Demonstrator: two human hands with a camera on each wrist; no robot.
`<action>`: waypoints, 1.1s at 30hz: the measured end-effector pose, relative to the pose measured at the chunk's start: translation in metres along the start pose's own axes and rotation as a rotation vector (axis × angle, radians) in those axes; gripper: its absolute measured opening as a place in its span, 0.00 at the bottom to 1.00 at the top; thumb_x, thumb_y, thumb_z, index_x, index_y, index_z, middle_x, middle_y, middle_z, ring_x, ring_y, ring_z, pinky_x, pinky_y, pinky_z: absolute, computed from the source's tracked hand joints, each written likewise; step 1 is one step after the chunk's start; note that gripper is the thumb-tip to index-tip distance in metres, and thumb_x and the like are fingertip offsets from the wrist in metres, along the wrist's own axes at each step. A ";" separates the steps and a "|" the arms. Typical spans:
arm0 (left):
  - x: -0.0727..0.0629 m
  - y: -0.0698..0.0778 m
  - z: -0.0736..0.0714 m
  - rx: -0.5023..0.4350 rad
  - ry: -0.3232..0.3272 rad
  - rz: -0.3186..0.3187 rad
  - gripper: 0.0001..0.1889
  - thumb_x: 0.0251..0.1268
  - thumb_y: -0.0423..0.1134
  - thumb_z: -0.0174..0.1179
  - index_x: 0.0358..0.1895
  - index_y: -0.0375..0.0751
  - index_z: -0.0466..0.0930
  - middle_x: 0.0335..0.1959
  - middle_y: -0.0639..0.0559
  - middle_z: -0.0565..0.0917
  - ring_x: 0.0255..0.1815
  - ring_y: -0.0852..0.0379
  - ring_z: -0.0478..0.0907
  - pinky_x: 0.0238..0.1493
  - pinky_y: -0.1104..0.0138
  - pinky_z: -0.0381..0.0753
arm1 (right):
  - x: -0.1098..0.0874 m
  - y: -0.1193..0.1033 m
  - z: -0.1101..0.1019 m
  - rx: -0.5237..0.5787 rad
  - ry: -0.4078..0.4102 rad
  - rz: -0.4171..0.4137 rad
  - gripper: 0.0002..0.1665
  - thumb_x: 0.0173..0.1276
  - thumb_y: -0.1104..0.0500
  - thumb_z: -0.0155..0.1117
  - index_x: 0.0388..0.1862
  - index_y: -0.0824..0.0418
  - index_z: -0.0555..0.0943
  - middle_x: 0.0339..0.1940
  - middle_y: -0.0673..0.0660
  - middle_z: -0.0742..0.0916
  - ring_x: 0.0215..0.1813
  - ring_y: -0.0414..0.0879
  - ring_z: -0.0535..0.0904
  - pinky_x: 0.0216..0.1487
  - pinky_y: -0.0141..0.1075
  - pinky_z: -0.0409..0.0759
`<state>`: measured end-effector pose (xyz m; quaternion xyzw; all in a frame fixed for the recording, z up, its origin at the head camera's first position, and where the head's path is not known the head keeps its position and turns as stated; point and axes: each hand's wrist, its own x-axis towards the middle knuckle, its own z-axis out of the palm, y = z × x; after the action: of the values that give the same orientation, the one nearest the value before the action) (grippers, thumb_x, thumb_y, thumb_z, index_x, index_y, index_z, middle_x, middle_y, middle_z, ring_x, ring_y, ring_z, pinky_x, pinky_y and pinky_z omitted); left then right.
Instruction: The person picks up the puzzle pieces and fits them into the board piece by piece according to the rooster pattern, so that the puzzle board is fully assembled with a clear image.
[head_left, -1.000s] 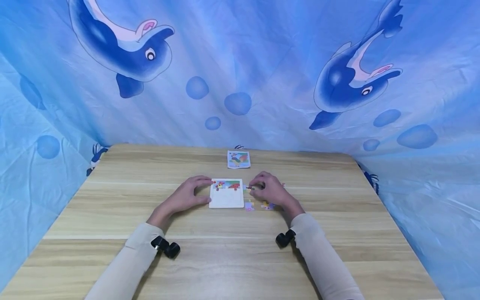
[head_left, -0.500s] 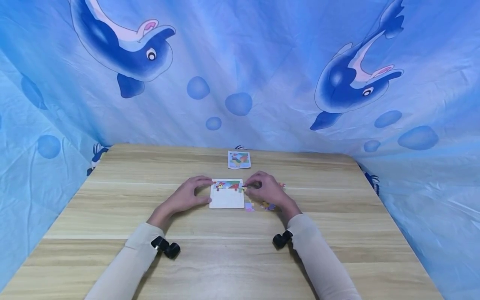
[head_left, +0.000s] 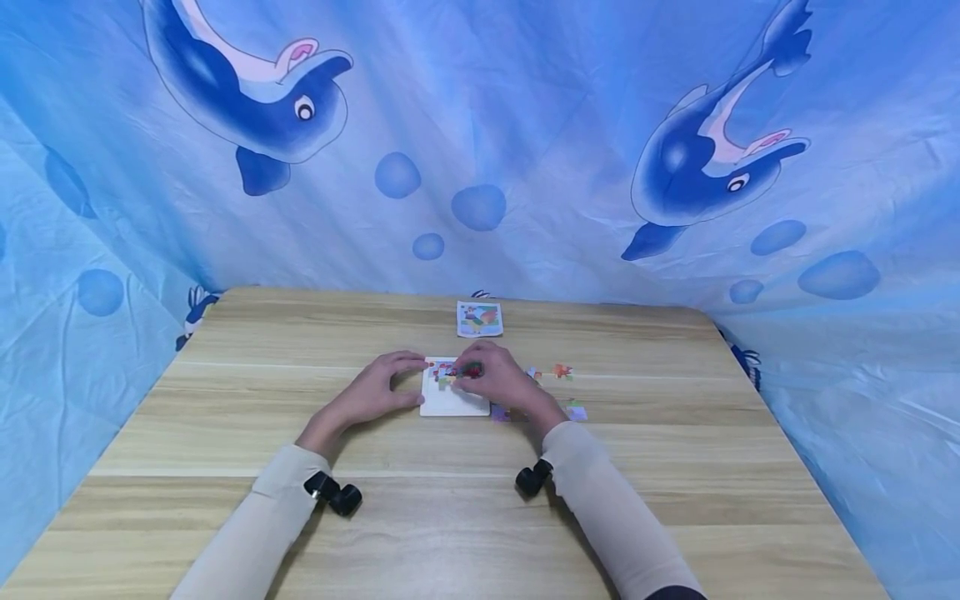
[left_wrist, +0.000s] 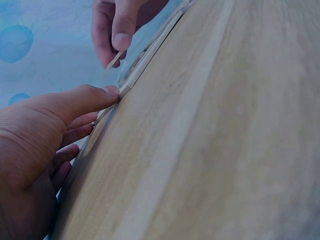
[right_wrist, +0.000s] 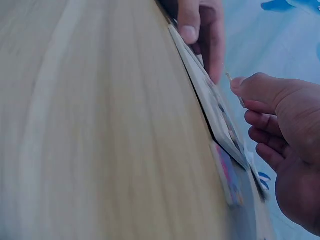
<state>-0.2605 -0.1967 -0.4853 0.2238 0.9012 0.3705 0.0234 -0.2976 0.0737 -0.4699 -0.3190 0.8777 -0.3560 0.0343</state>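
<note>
The right hand (head_left: 495,377) is narrow: thumb and forefinger pinch a thin puzzle piece (left_wrist: 115,60), the other fingers loosely curled beneath, as the right wrist view shows. The piece is held clear above the white puzzle tray (head_left: 454,406) and stands tilted in both wrist views. Its printed face cannot be read in full, being partly covered by the fingers.

The left hand (head_left: 378,386) is wide, thumb and fingers parted. It touches the left edge of the tray, forefinger at the far corner and thumb near the close corner.

The tray lies flat on the wooden surface (head_left: 465,525), between the two hands. Printed pieces are set along its far side; the right hand hides part of that row. The near part of the tray shows bare white.

Loose pieces lie on the surface to the right of the tray: an orange piece (head_left: 563,371) beyond the right wrist, a lilac piece (head_left: 577,412) nearer the person, and a purple piece (head_left: 499,412) just beside the tray's near right corner. A picture card (head_left: 479,320) lies beyond the tray, near the far edge of the surface.
</note>
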 end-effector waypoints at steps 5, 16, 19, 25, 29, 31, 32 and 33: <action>0.000 -0.001 0.000 0.003 -0.008 0.005 0.32 0.63 0.46 0.72 0.71 0.43 0.77 0.75 0.40 0.72 0.78 0.34 0.64 0.78 0.35 0.61 | 0.005 -0.004 0.008 -0.009 -0.015 -0.023 0.11 0.68 0.56 0.74 0.48 0.55 0.90 0.52 0.53 0.85 0.52 0.46 0.81 0.53 0.36 0.83; 0.001 -0.002 0.000 0.003 -0.010 -0.004 0.32 0.63 0.46 0.72 0.71 0.46 0.77 0.76 0.42 0.72 0.79 0.35 0.63 0.79 0.35 0.59 | 0.010 -0.005 0.016 -0.082 -0.021 -0.056 0.10 0.67 0.56 0.74 0.47 0.55 0.90 0.49 0.53 0.85 0.50 0.45 0.78 0.50 0.35 0.80; 0.000 -0.002 0.000 0.009 -0.006 -0.001 0.32 0.63 0.46 0.72 0.71 0.46 0.77 0.75 0.41 0.72 0.79 0.35 0.64 0.78 0.36 0.60 | 0.009 -0.006 0.016 -0.096 -0.021 -0.056 0.10 0.67 0.55 0.75 0.46 0.54 0.90 0.49 0.53 0.85 0.52 0.46 0.78 0.52 0.37 0.80; 0.000 0.001 -0.001 -0.001 0.006 0.014 0.32 0.62 0.45 0.73 0.70 0.43 0.78 0.74 0.41 0.74 0.77 0.35 0.66 0.77 0.37 0.63 | 0.009 -0.009 0.016 -0.106 -0.032 -0.046 0.09 0.67 0.54 0.75 0.45 0.53 0.91 0.50 0.53 0.85 0.55 0.48 0.76 0.54 0.42 0.79; 0.000 0.002 -0.001 0.002 0.008 0.016 0.32 0.63 0.45 0.73 0.70 0.43 0.78 0.73 0.41 0.74 0.77 0.35 0.67 0.77 0.37 0.63 | 0.009 -0.009 0.017 -0.112 -0.028 -0.048 0.09 0.66 0.54 0.76 0.45 0.52 0.91 0.50 0.53 0.84 0.55 0.48 0.76 0.55 0.42 0.78; 0.001 0.002 -0.001 0.005 0.008 0.017 0.32 0.63 0.45 0.73 0.69 0.43 0.78 0.73 0.41 0.75 0.77 0.35 0.67 0.77 0.37 0.64 | 0.009 -0.009 0.017 -0.112 -0.026 -0.049 0.10 0.66 0.54 0.76 0.45 0.52 0.91 0.50 0.53 0.84 0.54 0.48 0.76 0.54 0.41 0.78; 0.001 0.002 -0.001 0.004 0.007 0.015 0.32 0.63 0.45 0.73 0.70 0.43 0.78 0.73 0.41 0.74 0.77 0.36 0.67 0.77 0.37 0.64 | 0.009 -0.009 0.017 -0.112 -0.026 -0.049 0.10 0.66 0.54 0.76 0.45 0.52 0.91 0.50 0.53 0.84 0.54 0.47 0.76 0.54 0.41 0.79; 0.001 0.002 -0.001 0.003 0.007 0.013 0.31 0.63 0.46 0.72 0.70 0.43 0.78 0.73 0.41 0.74 0.77 0.36 0.67 0.77 0.37 0.64 | 0.009 -0.009 0.017 -0.110 -0.026 -0.048 0.10 0.66 0.54 0.76 0.45 0.52 0.91 0.50 0.53 0.84 0.54 0.47 0.76 0.54 0.41 0.79</action>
<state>-0.2607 -0.1959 -0.4829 0.2287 0.9003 0.3699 0.0175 -0.2951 0.0534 -0.4753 -0.3461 0.8874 -0.3038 0.0195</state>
